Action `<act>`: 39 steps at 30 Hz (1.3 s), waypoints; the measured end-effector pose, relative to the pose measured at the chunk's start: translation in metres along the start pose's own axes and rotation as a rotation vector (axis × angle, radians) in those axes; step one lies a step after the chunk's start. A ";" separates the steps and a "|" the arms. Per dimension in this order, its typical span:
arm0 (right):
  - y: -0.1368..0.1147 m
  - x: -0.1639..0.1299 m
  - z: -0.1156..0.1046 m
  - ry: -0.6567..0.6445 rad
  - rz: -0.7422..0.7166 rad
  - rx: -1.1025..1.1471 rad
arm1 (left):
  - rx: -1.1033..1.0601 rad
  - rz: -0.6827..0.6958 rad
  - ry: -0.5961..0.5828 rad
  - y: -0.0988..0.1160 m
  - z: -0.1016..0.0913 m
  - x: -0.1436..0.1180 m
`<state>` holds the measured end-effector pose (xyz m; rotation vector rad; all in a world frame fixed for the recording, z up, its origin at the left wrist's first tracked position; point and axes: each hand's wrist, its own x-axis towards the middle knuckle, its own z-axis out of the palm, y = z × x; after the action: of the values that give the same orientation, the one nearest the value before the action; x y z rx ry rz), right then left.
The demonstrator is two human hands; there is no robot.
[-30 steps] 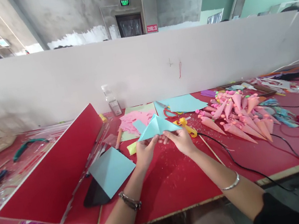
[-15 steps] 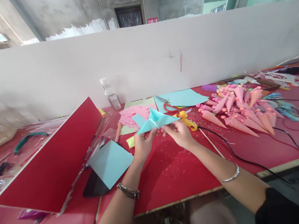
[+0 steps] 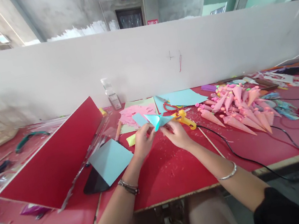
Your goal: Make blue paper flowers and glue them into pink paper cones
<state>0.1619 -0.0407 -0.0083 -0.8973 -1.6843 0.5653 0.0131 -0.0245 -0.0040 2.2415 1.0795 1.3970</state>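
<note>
A folded light-blue sheet of paper (image 3: 157, 120) is held up over the red table, its corners pointing outward and creases meeting near its middle. My left hand (image 3: 143, 140) pinches its near left side, fingers closed. On the near right side, my right hand (image 3: 176, 134) grips the same paper between thumb and fingers. Some fingertips are hidden behind the paper. Just beyond the right hand lies a yellow hot glue gun (image 3: 185, 118) with a black cord. A flat light-blue square sheet (image 3: 112, 161) rests by my left forearm on a dark flat object (image 3: 94, 182).
Pink paper pieces (image 3: 135, 113) lie behind my hands, near red-handled scissors (image 3: 170, 106) on blue paper. A pile of pink paper cones (image 3: 240, 106) fills the right. On the left stands a slanted red board (image 3: 57, 161). A clear bottle (image 3: 111, 95) stands by the white partition (image 3: 141, 60).
The folded paper has turned and drawn inward between my hands; its wide left corner has swung up and its shape looks narrower. Both hands keep hold, having shifted only slightly.
</note>
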 end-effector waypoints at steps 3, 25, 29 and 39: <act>-0.001 -0.002 0.002 0.024 0.017 0.005 | -0.046 -0.045 -0.005 0.003 0.002 -0.001; -0.007 -0.006 0.006 -0.159 0.052 0.242 | -0.239 -0.112 -0.019 0.005 0.003 -0.005; -0.009 -0.003 0.004 -0.096 0.071 0.309 | -0.224 -0.134 0.006 0.007 0.003 -0.005; -0.009 -0.002 0.005 0.207 0.137 0.247 | -0.240 -0.159 -0.012 0.011 0.005 -0.005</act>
<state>0.1551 -0.0475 -0.0039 -0.8632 -1.3419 0.7300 0.0213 -0.0345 -0.0033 1.9491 1.0031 1.3661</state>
